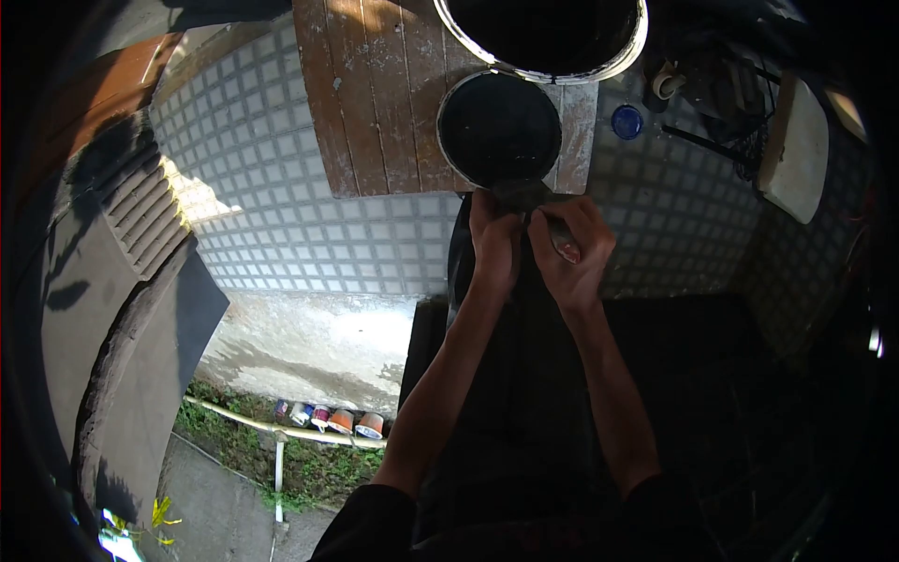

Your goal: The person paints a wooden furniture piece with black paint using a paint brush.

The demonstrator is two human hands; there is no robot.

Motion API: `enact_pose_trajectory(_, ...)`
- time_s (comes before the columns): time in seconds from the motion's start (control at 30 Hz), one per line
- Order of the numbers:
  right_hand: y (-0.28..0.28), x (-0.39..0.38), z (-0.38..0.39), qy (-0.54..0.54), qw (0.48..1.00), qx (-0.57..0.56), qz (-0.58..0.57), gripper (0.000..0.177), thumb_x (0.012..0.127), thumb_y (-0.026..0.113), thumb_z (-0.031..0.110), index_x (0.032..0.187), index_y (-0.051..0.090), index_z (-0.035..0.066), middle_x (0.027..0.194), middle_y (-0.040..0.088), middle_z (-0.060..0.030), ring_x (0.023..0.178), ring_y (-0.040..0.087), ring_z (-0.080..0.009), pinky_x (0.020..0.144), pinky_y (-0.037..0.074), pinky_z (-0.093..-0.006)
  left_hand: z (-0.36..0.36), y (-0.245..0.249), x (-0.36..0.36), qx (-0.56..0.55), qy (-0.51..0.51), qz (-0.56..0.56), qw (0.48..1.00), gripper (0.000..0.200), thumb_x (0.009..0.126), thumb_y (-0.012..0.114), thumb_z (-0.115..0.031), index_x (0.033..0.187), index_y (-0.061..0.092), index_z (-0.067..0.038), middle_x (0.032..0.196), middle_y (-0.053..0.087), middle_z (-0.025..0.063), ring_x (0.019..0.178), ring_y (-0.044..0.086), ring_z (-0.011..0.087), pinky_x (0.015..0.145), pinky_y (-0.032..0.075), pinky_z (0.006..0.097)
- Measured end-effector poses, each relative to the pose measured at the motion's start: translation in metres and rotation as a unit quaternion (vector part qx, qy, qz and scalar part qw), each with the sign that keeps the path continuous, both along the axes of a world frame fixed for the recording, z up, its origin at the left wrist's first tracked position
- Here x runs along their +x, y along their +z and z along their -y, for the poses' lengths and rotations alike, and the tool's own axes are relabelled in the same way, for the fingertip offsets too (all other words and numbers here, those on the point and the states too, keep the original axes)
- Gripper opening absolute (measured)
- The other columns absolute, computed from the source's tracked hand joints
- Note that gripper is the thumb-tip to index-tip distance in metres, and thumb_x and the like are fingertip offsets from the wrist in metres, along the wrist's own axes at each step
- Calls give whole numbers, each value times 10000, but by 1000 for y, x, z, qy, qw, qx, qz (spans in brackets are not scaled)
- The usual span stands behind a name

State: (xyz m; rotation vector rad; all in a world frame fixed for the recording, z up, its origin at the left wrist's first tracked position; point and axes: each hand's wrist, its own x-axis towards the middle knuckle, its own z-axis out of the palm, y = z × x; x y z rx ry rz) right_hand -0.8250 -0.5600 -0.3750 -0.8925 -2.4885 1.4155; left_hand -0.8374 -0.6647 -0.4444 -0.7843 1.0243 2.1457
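Cloth (520,403) was pinched at its top edge in the grip of 2 hands, left hand (494,245) beside right hand (573,255), neither nearer; its length ran down from the grip, basin (499,128) just beyond.

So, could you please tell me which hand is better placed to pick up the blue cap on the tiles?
Probably the right. The right hand sits nearer the blue cap, which lies on its side of the tiles; the left hand is farther off. Both hands grip the dark cloth.
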Motion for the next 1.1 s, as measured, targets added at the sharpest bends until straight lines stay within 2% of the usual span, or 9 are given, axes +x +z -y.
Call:
enact_pose_trajectory(0.13,-6,-31,-21,13,996,-61,69,77,771,715,38,758,689,-33,691,654,-135,644,675,-208,593,515,-319,0,-4,-7,-7,5,3,1000,694,680,435,129,1357,414,-18,1323,514,130,1305,497,246,1077,393,366)
enact_pose_trajectory(0.3,-17,-63,-41,-4,972,-169,164,173,773,684,108,719,677,-56,584,649,-124,536,658,-150,523,492,-300,-1,-6,-8,-20,-10,-31,999,669,744,498,89,1398,411,-26,1389,493,138,1312,493,245,1070,421,367)
enact_pose_trajectory(0.4,-26,-71,-44,6,966,-177,187,167,801,684,102,743,677,-55,579,652,-78,532,656,-109,493,511,-245,-3,-4,-11,-17,-3,-21,1000,711,746,504,90,1436,384,-36,1446,459,131,1367,445,261,1113,393,392)
enact_pose_trajectory(0.6,-40,-78,-52,-14,948,-232,219,171,810,683,112,757,688,-50,589,657,-81,542,659,-105,503,524,-255,0,-6,-15,2,11,23,1000,766,680,476,108,1422,368,-44,1470,423,117,1421,382,272,1168,334,437)
enact_pose_trajectory(0.67,-34,-71,-47,15,967,-182,179,208,816,712,155,755,710,-43,596,662,-106,546,665,-128,529,528,-268,2,-9,-17,25,26,17,999,720,752,519,54,1451,375,-46,1451,463,118,1389,412,261,1174,339,429)
enact_pose_trajectory(0.8,-18,-46,-42,35,995,-80,52,297,864,770,246,769,734,-32,704,703,-121,592,680,-142,570,535,-268,18,-18,-28,30,5,11,999,783,718,461,63,1484,348,-50,1468,448,125,1423,384,269,1186,289,452)
enact_pose_trajectory(0.93,-24,-13,-46,-169,948,-268,42,355,932,742,332,883,725,-19,762,694,-83,635,672,-144,577,520,-267,35,-32,-27,16,27,74,997,674,761,456,1,1434,437,-45,1447,496,97,1388,430,248,1172,293,450)
enact_pose_trajectory(1.0,-24,2,-57,-300,888,-348,12,358,963,714,350,937,681,-6,734,662,-35,620,631,-130,545,496,-247,38,-41,-31,-4,38,94,995,629,769,469,-27,1398,473,-45,1407,520,96,1354,457,246,1160,313,446)
enact_pose_trajectory(1.1,-21,36,-71,-456,760,-458,-68,322,986,665,415,867,594,123,718,584,11,591,546,-97,501,457,-225,46,-56,-31,-12,21,82,996,615,768,498,-52,1383,477,-52,1347,541,116,1310,483,261,1150,344,443)
